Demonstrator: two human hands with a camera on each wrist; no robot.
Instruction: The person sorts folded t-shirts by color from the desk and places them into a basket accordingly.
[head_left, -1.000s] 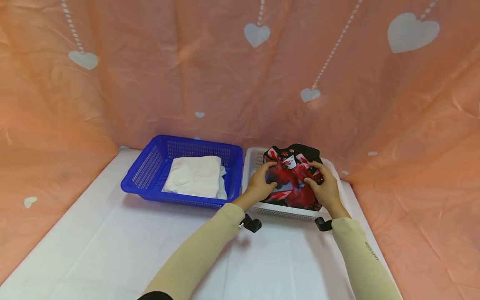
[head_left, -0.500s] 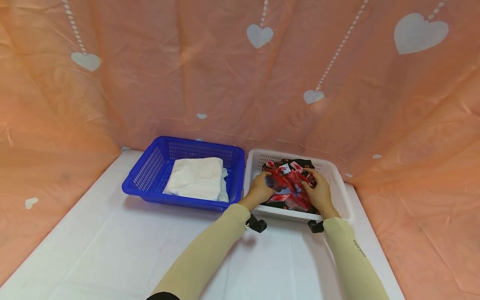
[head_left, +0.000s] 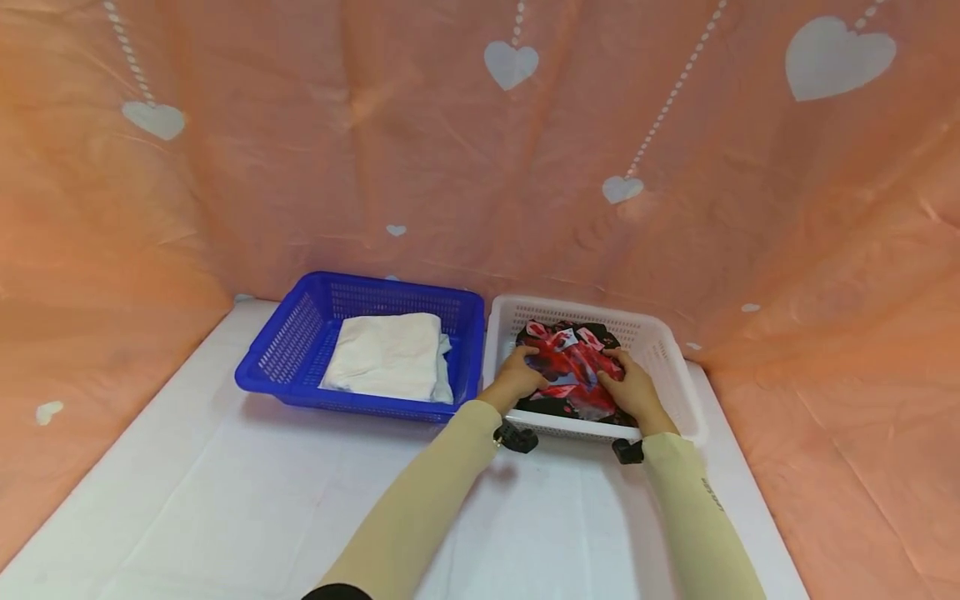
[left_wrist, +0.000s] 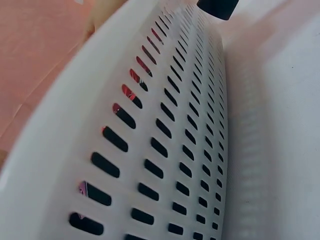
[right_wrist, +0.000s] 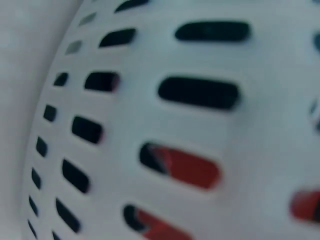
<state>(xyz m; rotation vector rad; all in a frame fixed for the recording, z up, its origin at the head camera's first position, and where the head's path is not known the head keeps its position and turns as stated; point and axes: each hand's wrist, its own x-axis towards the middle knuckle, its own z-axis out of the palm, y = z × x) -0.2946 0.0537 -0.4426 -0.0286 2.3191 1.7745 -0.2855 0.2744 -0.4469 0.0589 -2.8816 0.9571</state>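
Note:
A folded red, black and white patterned garment (head_left: 572,369) lies inside the white slotted basket (head_left: 675,367). My left hand (head_left: 519,377) grips its left side and my right hand (head_left: 628,390) grips its right side, both down inside the basket. The left wrist view shows only the white basket's outer wall (left_wrist: 165,135), with bits of red cloth through the slots. The right wrist view is a blurred close-up of the same basket's wall (right_wrist: 150,115), red garment (right_wrist: 192,167) showing through the holes.
A blue slotted basket (head_left: 296,342) stands just left of the white one, holding a folded white cloth (head_left: 390,354). Both rest on a white table (head_left: 225,500). Pink sheeting with white hearts (head_left: 480,150) closes in the back and both sides.
Both hands have lowered the patterned garment from above the white basket's rim down into the basket, where it now lies flatter.

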